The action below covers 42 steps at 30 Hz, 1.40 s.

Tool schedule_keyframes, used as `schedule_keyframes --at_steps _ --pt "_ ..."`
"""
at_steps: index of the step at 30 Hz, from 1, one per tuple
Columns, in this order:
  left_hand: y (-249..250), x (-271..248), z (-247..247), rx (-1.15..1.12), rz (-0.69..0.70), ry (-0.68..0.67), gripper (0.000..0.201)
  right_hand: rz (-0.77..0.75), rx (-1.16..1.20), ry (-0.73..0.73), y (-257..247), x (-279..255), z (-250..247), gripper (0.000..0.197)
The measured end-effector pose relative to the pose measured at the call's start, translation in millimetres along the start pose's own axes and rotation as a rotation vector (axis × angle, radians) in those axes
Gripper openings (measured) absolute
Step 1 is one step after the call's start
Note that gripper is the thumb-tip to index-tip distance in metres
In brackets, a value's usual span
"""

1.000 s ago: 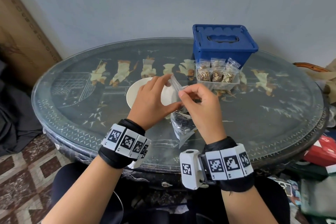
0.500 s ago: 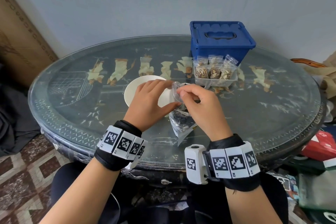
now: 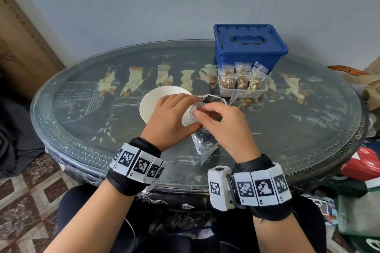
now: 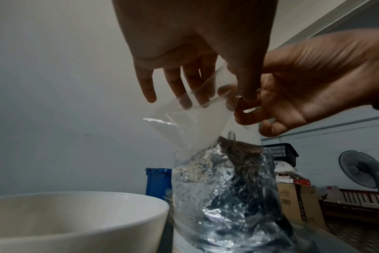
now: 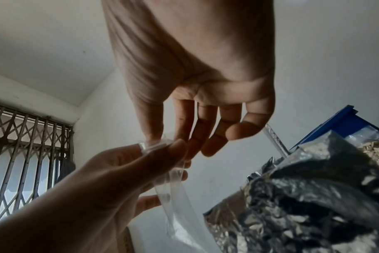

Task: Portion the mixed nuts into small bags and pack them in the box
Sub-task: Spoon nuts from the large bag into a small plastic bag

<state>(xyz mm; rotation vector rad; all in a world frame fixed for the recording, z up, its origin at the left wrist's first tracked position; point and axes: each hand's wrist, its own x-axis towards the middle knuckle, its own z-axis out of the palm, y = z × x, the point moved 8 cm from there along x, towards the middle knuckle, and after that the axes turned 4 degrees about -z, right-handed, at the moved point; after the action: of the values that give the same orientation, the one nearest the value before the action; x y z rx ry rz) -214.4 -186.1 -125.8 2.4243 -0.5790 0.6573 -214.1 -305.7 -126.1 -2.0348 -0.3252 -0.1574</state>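
Both hands meet over the middle of the table and pinch the mouth of a small empty clear bag [image 3: 190,113]. My left hand [image 3: 181,109] holds its zip edge between thumb and fingers [image 4: 185,95]. My right hand [image 3: 205,111] pinches the same edge with thumb and index. The small clear bag [image 4: 190,123] [image 5: 175,196] hangs down beside the open foil bag of nuts [image 3: 203,141] [image 4: 227,196] [image 5: 303,196], which stands under the hands. A clear tub [image 3: 255,93] holding several filled nut bags [image 3: 240,82] sits in front of the shut blue box [image 3: 248,47].
A white bowl [image 3: 153,100] [image 4: 76,214] stands just left of the foil bag, partly under my left hand. The round glass-topped table [image 3: 82,121] ends close to my body. Boxes and bags lie on the floor at the right [image 3: 368,162].
The small bag stood upright between the fingertips a second ago. The hands have closed together over it, and it now lies lower, between them.
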Motion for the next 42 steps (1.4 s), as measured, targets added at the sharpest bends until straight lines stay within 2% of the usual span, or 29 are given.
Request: schedule_keyframes --at_steps 4,9,12,16,20,21,23,24,27,30,34,38,42 --pt "-2 1 2 -0.067 -0.047 -0.029 0.049 -0.001 0.053 0.002 1 0 -1 0.015" --pt "-9 2 5 -0.130 -0.087 -0.072 0.048 -0.012 0.088 -0.016 0 2 1 0.009" --pt "-15 2 3 -0.155 -0.134 -0.046 0.054 -0.023 0.098 0.040 1 4 -7 0.006" --pt "-28 -3 3 -0.153 -0.225 -0.025 0.056 -0.110 -0.179 0.182 6 15 -38 0.018" --pt "-40 -11 11 -0.173 -0.339 -0.044 0.049 0.033 -0.490 0.054 40 35 -48 0.038" --pt "-41 -13 14 -0.182 -0.354 -0.054 0.049 0.073 -0.515 0.009 49 38 -47 0.039" --pt "-41 -17 20 -0.192 -0.386 -0.081 0.050 0.091 -0.496 -0.028 60 42 -44 0.028" --pt "-41 -19 24 -0.194 -0.402 -0.096 0.049 0.076 -0.469 -0.027 61 44 -42 0.022" --pt "-41 -23 32 -0.225 -0.441 -0.122 0.051 -0.004 -0.395 -0.014 61 45 -37 0.023" --pt "-42 -24 36 -0.261 -0.460 -0.129 0.052 -0.129 -0.349 0.040 50 41 -38 0.025" --pt "-44 -24 39 -0.258 -0.473 -0.154 0.054 -0.312 -0.339 0.075 37 36 -40 0.013" --pt "-44 -20 43 -0.251 -0.467 -0.181 0.052 -0.314 -0.427 -0.044 53 29 -23 0.014" --pt "-46 -18 44 -0.236 -0.469 -0.200 0.054 -0.277 -0.441 -0.069 56 26 -18 0.012"
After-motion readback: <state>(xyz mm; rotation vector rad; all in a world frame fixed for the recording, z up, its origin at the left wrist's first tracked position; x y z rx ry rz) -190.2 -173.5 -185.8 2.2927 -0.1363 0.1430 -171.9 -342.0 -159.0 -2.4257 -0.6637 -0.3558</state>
